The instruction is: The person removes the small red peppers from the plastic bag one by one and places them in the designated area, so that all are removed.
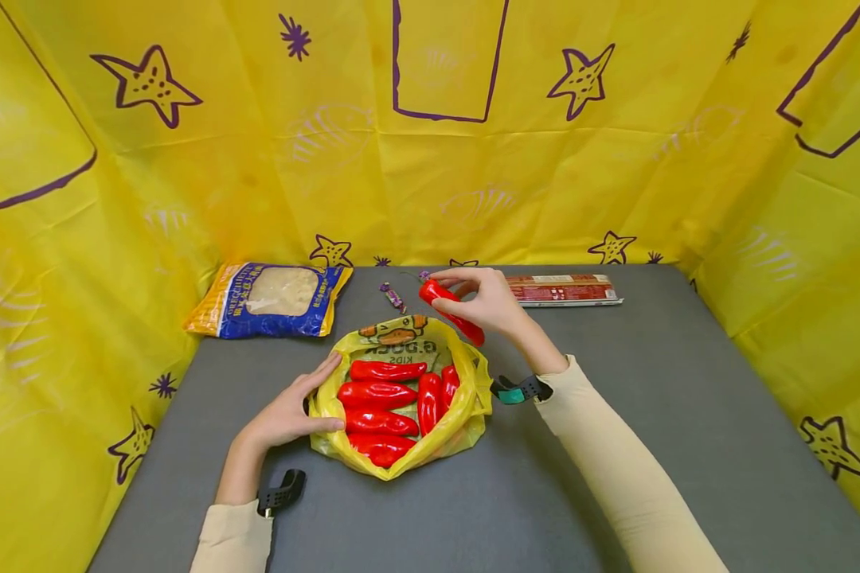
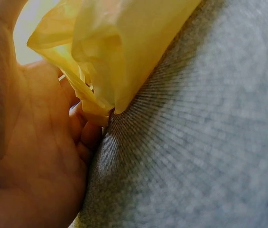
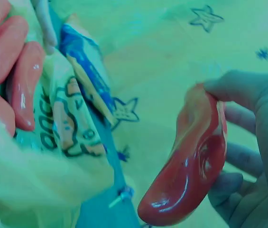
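Note:
A yellow plastic bag [image 1: 473, 434] stands wide-mouthed on the table, with several glossy red chili peppers [image 1: 377, 395] lying inside. My left hand [image 1: 290, 410] holds the bag's left rim, thumb over the edge and fingers along the outside. In the left wrist view the bag's wall [image 2: 119, 47] lies against the fingers, whose tips are partly hidden. Above the bag's far right side, my right hand [image 1: 489, 301] pinches another red chili pepper [image 1: 466, 325] between thumb and fingers. The right wrist view shows this pepper [image 3: 186, 166] clear of the bag, its blunt end pointing down.
Behind the bag to the left lies a blue and yellow food packet [image 1: 279, 298]. A small purple-wrapped candy [image 1: 392, 297] is just beyond the rim. A long red packet [image 1: 566, 290] lies behind my right hand. Yellow patterned cloth [image 1: 430, 183] walls the grey table [image 1: 659, 398].

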A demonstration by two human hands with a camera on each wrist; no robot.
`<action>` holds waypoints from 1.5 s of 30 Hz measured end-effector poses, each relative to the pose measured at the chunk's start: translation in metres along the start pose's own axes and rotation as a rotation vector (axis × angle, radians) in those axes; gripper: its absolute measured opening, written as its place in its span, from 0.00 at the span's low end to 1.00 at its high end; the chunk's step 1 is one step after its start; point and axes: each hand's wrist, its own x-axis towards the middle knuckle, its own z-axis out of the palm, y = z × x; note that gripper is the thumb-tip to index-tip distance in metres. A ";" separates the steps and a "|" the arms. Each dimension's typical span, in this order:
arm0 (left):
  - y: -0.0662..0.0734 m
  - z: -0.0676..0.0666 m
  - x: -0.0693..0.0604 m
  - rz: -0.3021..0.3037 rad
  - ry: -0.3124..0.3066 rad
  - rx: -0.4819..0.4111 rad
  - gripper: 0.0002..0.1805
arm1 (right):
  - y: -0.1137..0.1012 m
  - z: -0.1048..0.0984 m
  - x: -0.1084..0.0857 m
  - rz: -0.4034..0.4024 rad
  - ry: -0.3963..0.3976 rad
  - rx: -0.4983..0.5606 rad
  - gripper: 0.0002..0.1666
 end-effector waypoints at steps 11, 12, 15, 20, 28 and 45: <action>0.001 -0.001 -0.002 -0.031 -0.010 0.007 0.60 | 0.049 -0.012 -0.036 0.319 0.339 0.005 0.24; 0.001 -0.001 -0.001 -0.033 -0.011 0.009 0.60 | 0.053 -0.011 -0.039 0.341 0.361 -0.005 0.24; 0.001 -0.001 -0.001 -0.032 -0.011 0.009 0.60 | 0.062 -0.009 -0.048 0.404 0.412 -0.042 0.24; 0.002 -0.001 -0.001 -0.034 -0.007 0.004 0.60 | 0.077 -0.003 -0.056 0.496 0.438 -0.104 0.25; 0.002 -0.001 -0.001 -0.037 -0.009 0.007 0.60 | 0.106 0.009 -0.064 0.485 0.531 -0.152 0.22; 0.001 0.000 -0.001 -0.025 -0.003 0.012 0.60 | 0.120 0.013 -0.075 0.251 0.421 -0.216 0.28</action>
